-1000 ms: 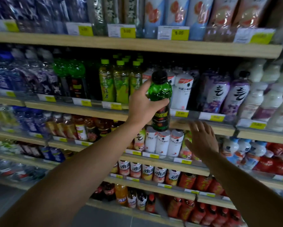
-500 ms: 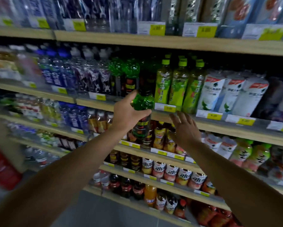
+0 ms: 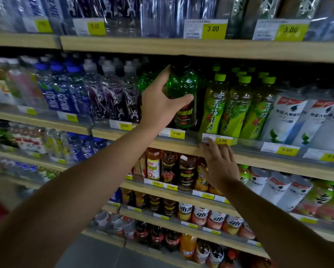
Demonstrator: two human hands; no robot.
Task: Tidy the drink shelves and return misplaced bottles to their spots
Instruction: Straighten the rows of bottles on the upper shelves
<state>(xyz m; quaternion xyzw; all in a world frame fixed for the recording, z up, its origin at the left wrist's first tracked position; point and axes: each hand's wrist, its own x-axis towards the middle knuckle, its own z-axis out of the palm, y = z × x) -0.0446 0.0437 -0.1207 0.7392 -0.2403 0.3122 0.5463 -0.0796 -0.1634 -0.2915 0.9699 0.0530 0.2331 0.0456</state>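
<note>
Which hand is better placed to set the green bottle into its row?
The left hand, probably: it already grips the green bottle at the matching green row. The right hand holds nothing, fingers straight at the shelf edge below.

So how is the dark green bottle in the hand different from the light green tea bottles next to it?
The dark green bottle has a black cap and a dark label; the green tea bottles have lime caps and bright green labels. The left hand holds the dark one in its grip; the tea bottles stand untouched. Both sit on the same shelf.
</note>
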